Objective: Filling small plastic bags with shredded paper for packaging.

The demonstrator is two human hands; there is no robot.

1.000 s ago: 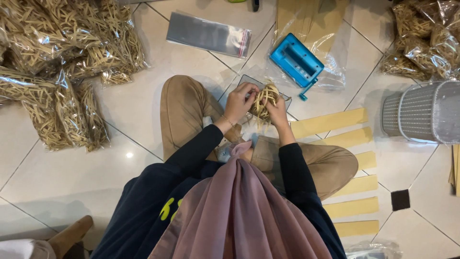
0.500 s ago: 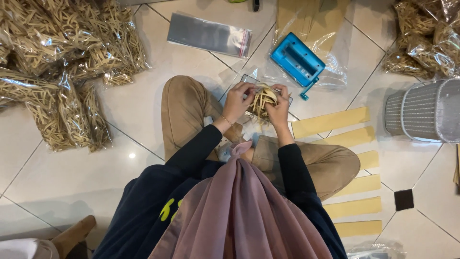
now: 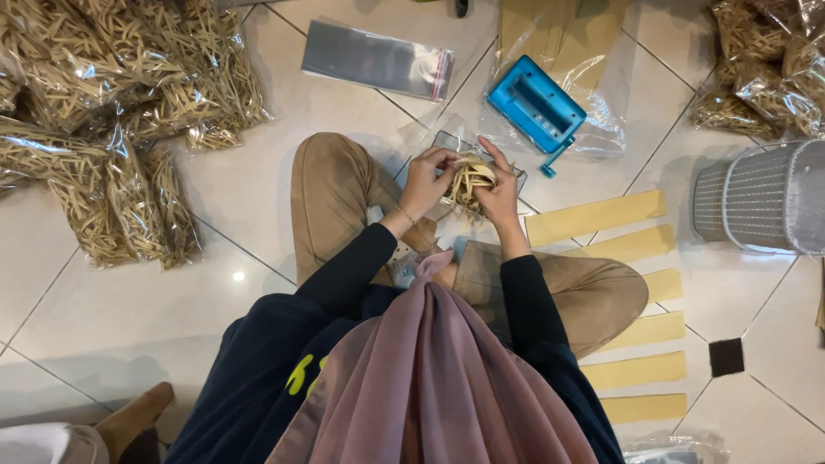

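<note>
I sit cross-legged on a tiled floor. My left hand point(image 3: 427, 179) and my right hand point(image 3: 501, 194) are both closed around a bundle of pale yellow strips point(image 3: 469, 179), which sits in a clear plastic bag point(image 3: 447, 142) above my knees. The left hand pinches the bag's edge and the top of the bundle. The right hand cups the bundle from the right, with its index finger stretched out. A blue hand-crank cutter point(image 3: 536, 106) lies on a clear bag just beyond my hands.
Several filled bags of strips point(image 3: 112, 112) are heaped at the left, more bags point(image 3: 765, 69) at the top right. Flat yellow sheets point(image 3: 596, 216) lie in a row at my right. A grey ribbed basket point(image 3: 765, 198) stands at the right edge. Empty clear bags point(image 3: 378, 60) lie ahead.
Both hands have shifted slightly on the bundle and turned it in the bag. The right index finger now points outward.
</note>
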